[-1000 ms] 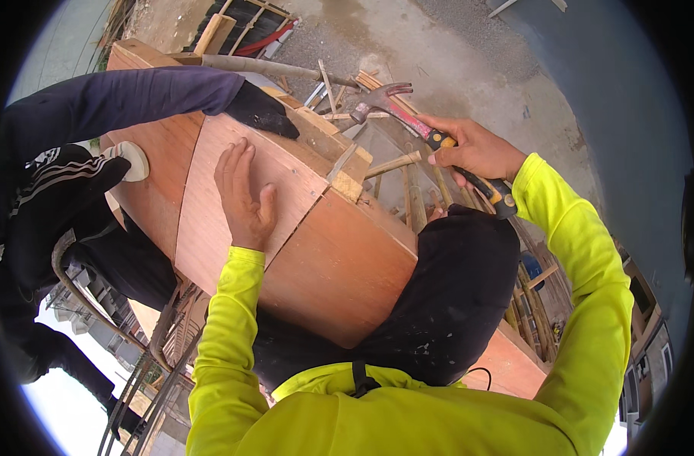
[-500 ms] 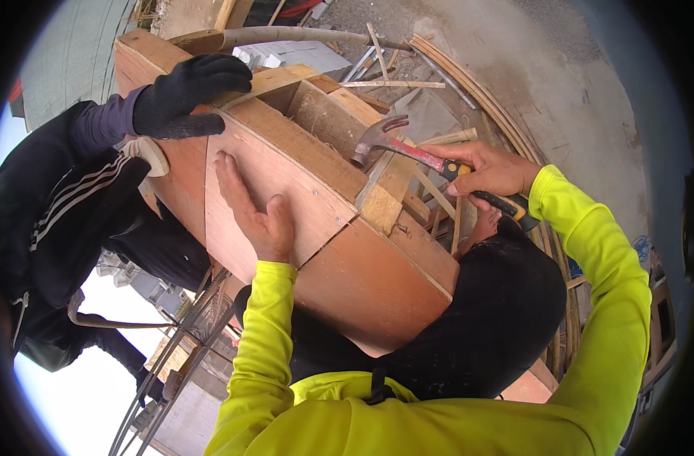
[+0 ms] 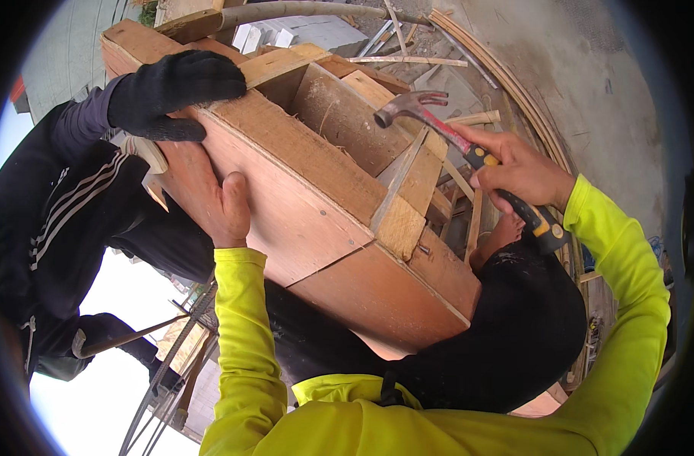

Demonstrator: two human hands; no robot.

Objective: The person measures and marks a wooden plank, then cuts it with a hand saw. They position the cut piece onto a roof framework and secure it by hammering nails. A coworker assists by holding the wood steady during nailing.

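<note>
My right hand is wrapped round the black and yellow grip of a claw hammer. The hammer's red neck and worn metal head hang over the open side of a long wooden box form. Flat against the form's plywood face lies my left hand, thumb apart from the fingers. Nail heads dot that panel, and a seam runs between it and a lower panel. A short wood block sits at the form's edge near a bent nail.
Beside my left hand, a co-worker's black-gloved hand rests on the form. That person's dark-clothed legs are at left. Steel bars rise at lower left. Long wood strips and scrap boards lie on the concrete ground at right.
My left hand has slid up-left along the plywood, close to the co-worker's glove. The hammer and my right hand have shifted right. The view has moved slightly.
</note>
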